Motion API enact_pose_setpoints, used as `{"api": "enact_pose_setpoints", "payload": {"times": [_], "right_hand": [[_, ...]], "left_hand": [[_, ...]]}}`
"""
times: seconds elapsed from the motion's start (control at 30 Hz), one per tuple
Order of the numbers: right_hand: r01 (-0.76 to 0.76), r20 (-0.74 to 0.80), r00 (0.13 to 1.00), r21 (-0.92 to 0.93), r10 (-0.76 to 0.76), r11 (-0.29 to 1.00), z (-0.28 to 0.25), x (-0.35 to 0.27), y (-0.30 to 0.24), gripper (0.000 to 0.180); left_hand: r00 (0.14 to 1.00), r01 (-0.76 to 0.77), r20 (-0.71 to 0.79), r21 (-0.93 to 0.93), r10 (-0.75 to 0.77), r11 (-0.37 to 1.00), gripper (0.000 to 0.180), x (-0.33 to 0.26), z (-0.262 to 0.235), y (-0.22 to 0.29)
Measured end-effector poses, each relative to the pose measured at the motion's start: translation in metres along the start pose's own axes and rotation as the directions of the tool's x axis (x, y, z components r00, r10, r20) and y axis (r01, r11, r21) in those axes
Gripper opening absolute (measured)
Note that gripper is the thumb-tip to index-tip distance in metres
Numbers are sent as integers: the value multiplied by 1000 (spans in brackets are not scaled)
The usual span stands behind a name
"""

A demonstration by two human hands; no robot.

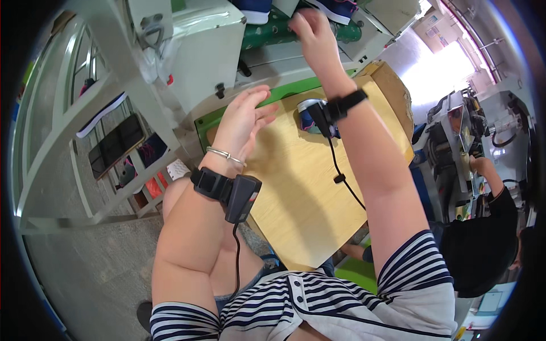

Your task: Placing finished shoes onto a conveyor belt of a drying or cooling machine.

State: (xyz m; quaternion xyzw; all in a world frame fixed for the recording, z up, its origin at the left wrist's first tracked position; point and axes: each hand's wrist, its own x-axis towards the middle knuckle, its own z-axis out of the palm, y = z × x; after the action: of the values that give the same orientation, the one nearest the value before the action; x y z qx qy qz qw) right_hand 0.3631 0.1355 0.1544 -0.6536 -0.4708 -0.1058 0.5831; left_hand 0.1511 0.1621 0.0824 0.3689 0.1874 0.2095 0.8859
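My left hand point(243, 120) hovers open, fingers spread, over the near-left corner of a pale wooden tabletop point(296, 187), holding nothing. My right hand point(314, 33) reaches far forward toward the green conveyor point(267, 34), beside a blue shoe with a white sole point(335, 11); its fingers are curled and blurred, and I cannot tell whether it touches the shoe. Another blue shoe point(253, 10) rides further left on the conveyor. Both wrists carry black strapped devices with cables. A dark blue and pink shoe part point(307, 122) lies on the table, partly hidden by my right wrist.
A white machine housing point(210, 51) stands at the table's far left. A white shelf rack point(85, 131) with dark trays and shoe pieces is on the left. At the right, another person in black point(483, 250) works at a grey machine point(455, 131).
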Motion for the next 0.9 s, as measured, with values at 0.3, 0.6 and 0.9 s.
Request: {"api": "enact_pose_setpoints", "payload": {"times": [0.3, 0.6, 0.9], "right_hand": [[61, 327, 921, -657, 211, 751, -116, -273, -1, 25], [-740, 9, 670, -71, 742, 669, -140, -335, -88, 77], [-330, 190, 885, -387, 425, 861, -85, -315, -140, 71]], "left_hand": [[998, 59, -20, 198, -57, 978, 29, -3, 6, -4], [999, -4, -27, 442, 17, 897, 28, -9, -11, -49], [971, -225, 224, 974, 78, 4, 47, 0, -29, -131]]}}
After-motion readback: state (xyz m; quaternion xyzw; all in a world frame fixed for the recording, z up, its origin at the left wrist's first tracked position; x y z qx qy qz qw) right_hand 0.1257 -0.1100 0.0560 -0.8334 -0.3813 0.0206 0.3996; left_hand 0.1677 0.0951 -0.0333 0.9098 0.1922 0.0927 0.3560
